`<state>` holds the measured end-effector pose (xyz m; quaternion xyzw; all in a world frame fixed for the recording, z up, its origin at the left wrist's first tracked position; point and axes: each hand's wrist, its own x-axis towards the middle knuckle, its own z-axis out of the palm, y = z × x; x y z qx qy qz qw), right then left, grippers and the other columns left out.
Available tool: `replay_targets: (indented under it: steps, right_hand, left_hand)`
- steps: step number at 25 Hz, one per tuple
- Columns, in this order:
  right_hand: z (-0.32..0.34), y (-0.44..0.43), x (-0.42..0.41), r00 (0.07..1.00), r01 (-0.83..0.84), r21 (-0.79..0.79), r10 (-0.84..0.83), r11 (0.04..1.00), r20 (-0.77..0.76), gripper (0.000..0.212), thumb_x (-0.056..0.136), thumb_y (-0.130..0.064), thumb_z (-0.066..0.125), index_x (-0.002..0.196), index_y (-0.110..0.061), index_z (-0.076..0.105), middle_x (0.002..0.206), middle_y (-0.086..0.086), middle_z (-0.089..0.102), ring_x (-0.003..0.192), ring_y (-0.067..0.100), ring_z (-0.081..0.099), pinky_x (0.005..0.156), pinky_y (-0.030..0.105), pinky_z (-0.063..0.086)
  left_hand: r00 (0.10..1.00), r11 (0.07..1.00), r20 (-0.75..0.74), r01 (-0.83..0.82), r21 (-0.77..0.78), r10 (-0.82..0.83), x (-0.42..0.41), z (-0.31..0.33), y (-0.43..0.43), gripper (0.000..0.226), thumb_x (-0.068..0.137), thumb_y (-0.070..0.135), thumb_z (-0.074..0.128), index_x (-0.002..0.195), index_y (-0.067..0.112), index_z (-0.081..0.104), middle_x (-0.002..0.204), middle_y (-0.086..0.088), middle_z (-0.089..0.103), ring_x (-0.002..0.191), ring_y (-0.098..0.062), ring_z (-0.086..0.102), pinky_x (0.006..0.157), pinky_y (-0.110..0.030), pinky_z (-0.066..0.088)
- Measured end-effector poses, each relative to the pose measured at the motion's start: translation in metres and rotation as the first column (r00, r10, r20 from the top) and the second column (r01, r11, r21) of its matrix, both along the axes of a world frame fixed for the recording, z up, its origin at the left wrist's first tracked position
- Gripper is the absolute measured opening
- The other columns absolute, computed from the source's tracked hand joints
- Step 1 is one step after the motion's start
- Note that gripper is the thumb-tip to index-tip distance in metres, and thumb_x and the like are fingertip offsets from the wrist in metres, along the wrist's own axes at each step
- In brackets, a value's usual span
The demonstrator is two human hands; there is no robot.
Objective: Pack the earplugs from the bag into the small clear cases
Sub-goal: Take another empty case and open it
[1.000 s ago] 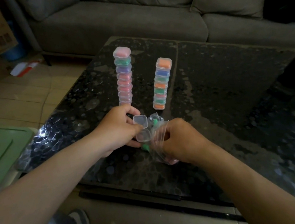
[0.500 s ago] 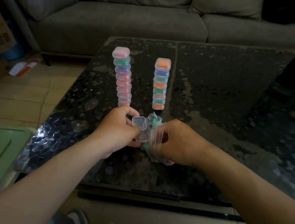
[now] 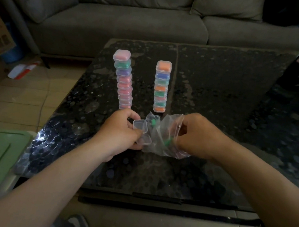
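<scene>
Left hand grips open case; right hand pinches bag (green earplug inside). Behind: leaning stack, straight stack. Dark bench, grey sofa.

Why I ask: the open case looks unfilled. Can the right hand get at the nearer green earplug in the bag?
Probably yes: the right hand grips the bag with its fingertips beside the nearer green earplug; only thin plastic may lie between.
</scene>
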<state>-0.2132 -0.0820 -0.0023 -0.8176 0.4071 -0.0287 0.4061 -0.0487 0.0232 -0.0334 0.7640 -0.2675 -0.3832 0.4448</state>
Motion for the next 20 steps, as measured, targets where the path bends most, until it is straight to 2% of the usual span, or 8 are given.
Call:
replay_targets:
  steps: [3, 7, 9, 11, 14, 18, 20]
  right_hand:
    - [0.006, -0.003, -0.004, 0.996, 0.076, -0.007, -0.075, 0.997, 0.041, 0.019, 0.083, -0.005, 0.072, 0.085, -0.024, 0.075, 0.084, -0.002, 0.073, 0.076, 0.010, 0.072, 0.068, 0.030, 0.063]
    - [0.010, -0.003, -0.006, 0.941, 0.254, -0.016, -0.244, 0.967, 0.234, 0.023, 0.086, -0.004, 0.068, 0.076, -0.025, 0.074, 0.076, -0.002, 0.072, 0.071, 0.011, 0.073, 0.067, 0.033, 0.063]
    - [0.011, -0.003, -0.007, 0.923, 0.283, -0.086, -0.247, 0.955, 0.296, 0.021, 0.089, -0.010, 0.067, 0.080, -0.028, 0.073, 0.077, -0.006, 0.070, 0.070, 0.006, 0.069, 0.062, 0.023, 0.059]
    - [0.012, -0.001, -0.008, 0.917, 0.290, -0.227, -0.203, 0.930, 0.344, 0.016, 0.091, -0.014, 0.066, 0.086, -0.028, 0.072, 0.081, -0.011, 0.066, 0.071, 0.001, 0.065, 0.056, 0.011, 0.050]
    - [0.015, 0.003, -0.010, 0.916, 0.254, -0.495, -0.044, 0.831, 0.398, 0.018, 0.090, -0.016, 0.065, 0.104, -0.026, 0.072, 0.095, -0.012, 0.058, 0.079, 0.001, 0.059, 0.065, 0.009, 0.045]
    - [0.010, 0.011, -0.006, 0.897, 0.070, -0.546, 0.186, 0.835, 0.400, 0.031, 0.088, -0.015, 0.067, 0.118, -0.025, 0.068, 0.100, -0.012, 0.061, 0.089, 0.003, 0.062, 0.077, 0.023, 0.057]
    - [0.006, 0.014, -0.003, 0.884, -0.011, -0.542, 0.261, 0.841, 0.387, 0.032, 0.088, -0.013, 0.070, 0.117, -0.026, 0.067, 0.099, -0.014, 0.062, 0.089, 0.002, 0.062, 0.078, 0.022, 0.057]
  left_hand:
    - [1.000, 1.000, -0.021, 0.003, 0.018, -0.003, 0.000, 0.003, -0.001, 0.032, 0.093, -0.002, 0.067, 0.116, 0.019, 0.059, 0.099, -0.016, 0.072, 0.083, -0.024, 0.077, 0.071, -0.040, 0.066]
    - [1.000, 1.000, -0.023, 0.009, 0.024, -0.008, 0.000, 0.003, 0.000, 0.033, 0.094, -0.002, 0.066, 0.118, 0.020, 0.058, 0.102, -0.015, 0.071, 0.086, -0.024, 0.077, 0.071, -0.038, 0.066]
    - [1.000, 1.000, -0.011, 0.014, 0.016, -0.014, 0.000, 0.003, 0.000, 0.034, 0.094, -0.002, 0.067, 0.117, 0.021, 0.059, 0.099, -0.014, 0.072, 0.084, -0.023, 0.077, 0.072, -0.040, 0.066]
    - [1.000, 1.000, 0.019, 0.022, -0.014, -0.022, 0.002, 0.005, 0.000, 0.033, 0.093, -0.001, 0.068, 0.116, 0.021, 0.061, 0.092, -0.011, 0.075, 0.080, -0.021, 0.078, 0.071, -0.041, 0.066]
    - [0.997, 0.996, 0.066, 0.034, -0.082, -0.029, 0.002, 0.012, -0.001, 0.033, 0.091, 0.000, 0.071, 0.112, 0.025, 0.066, 0.087, -0.009, 0.077, 0.076, -0.020, 0.078, 0.071, -0.041, 0.065]
    - [0.999, 0.980, -0.003, 0.047, -0.195, -0.049, -0.006, 0.021, 0.001, 0.031, 0.090, 0.000, 0.073, 0.106, 0.026, 0.070, 0.077, -0.004, 0.077, 0.070, -0.018, 0.076, 0.066, -0.036, 0.061]
    - [0.997, 0.973, -0.039, 0.061, -0.224, -0.072, -0.009, 0.022, 0.002, 0.030, 0.091, 0.001, 0.073, 0.110, 0.024, 0.071, 0.080, -0.005, 0.078, 0.073, -0.020, 0.076, 0.067, -0.036, 0.060]
